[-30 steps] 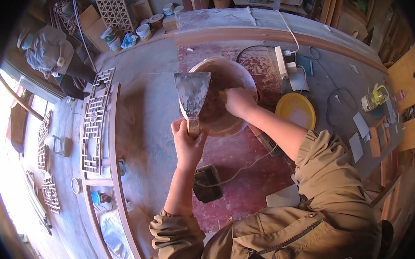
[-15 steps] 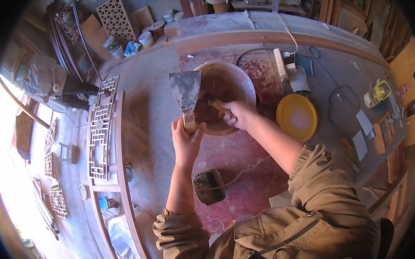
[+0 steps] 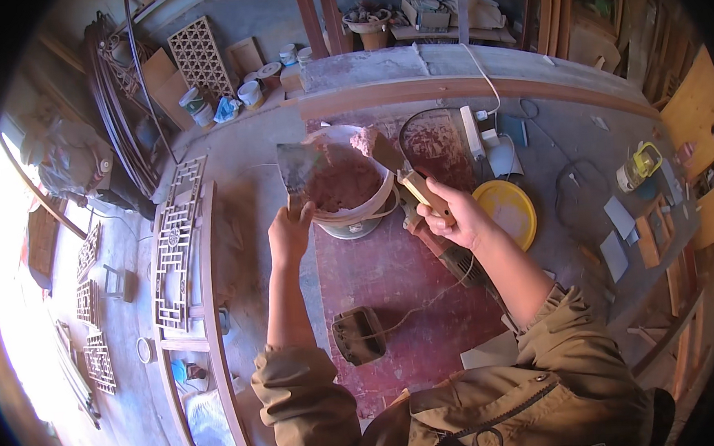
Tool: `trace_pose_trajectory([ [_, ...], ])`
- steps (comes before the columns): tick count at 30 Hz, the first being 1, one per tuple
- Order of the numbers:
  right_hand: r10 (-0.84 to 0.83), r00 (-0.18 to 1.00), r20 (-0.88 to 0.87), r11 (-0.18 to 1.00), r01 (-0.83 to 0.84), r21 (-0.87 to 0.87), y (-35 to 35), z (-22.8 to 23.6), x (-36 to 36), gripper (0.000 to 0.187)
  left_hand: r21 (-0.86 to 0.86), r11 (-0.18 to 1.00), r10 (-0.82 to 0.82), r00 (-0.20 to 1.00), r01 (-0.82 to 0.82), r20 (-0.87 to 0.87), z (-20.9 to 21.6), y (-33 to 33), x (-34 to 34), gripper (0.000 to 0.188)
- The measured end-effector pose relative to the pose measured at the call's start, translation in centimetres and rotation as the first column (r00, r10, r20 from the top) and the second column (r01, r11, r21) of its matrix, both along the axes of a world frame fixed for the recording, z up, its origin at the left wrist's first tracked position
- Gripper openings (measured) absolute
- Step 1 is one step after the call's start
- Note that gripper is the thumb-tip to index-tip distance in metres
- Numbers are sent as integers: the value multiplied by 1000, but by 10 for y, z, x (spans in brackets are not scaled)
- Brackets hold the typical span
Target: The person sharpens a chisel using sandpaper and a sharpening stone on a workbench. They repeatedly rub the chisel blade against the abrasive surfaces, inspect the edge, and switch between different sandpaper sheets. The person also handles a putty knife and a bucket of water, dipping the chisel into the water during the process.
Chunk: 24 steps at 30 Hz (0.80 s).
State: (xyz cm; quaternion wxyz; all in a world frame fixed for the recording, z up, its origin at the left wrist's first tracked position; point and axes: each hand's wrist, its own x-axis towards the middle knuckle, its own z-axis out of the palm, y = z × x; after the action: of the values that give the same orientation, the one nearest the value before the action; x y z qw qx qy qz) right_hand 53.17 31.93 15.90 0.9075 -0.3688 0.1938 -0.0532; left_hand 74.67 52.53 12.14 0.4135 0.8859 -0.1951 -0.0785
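Note:
My left hand point(image 3: 288, 234) is closed round the handle of a wide scraper point(image 3: 295, 166), its broad blade raised over the left rim of the bucket point(image 3: 355, 225). Inside the bucket is reddish-brown putty point(image 3: 345, 184). My right hand point(image 3: 457, 219) grips a putty knife point(image 3: 425, 193) by its wooden handle, at the bucket's right side. A pinkish lump of putty point(image 3: 363, 142) sits on that knife's blade, above the bucket's far rim. Under my right hand lies a corded power tool point(image 3: 460, 262), partly hidden by the hand and forearm.
A dark box-like object point(image 3: 359, 336) and a cord rest on the worn red board point(image 3: 394, 290). To the right are a yellow round lid point(image 3: 510, 215) and a power strip point(image 3: 472, 134). Lattice panels point(image 3: 171, 259) lie left; a person point(image 3: 75, 154) is beyond them.
My right hand has lifted the putty knife out of the bucket, with putty on its blade. My left hand has shifted left and lower with the scraper. The bucket now looks more upright.

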Motion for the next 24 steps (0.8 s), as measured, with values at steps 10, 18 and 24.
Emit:
trace_pose_trajectory([
  [10,-23,937,348,11,348,-937,54,-12,-66,44,-516,854,-440,620,66,-650,63,40,-152,26],
  [18,46,973,228,-242,232,-942,79,-45,-134,52,-484,871,-385,492,-86,-781,78,65,-204,24],
  [24,32,996,78,-386,84,-919,64,-63,-194,44,-564,806,-478,366,-180,-799,112,78,-219,26],
])
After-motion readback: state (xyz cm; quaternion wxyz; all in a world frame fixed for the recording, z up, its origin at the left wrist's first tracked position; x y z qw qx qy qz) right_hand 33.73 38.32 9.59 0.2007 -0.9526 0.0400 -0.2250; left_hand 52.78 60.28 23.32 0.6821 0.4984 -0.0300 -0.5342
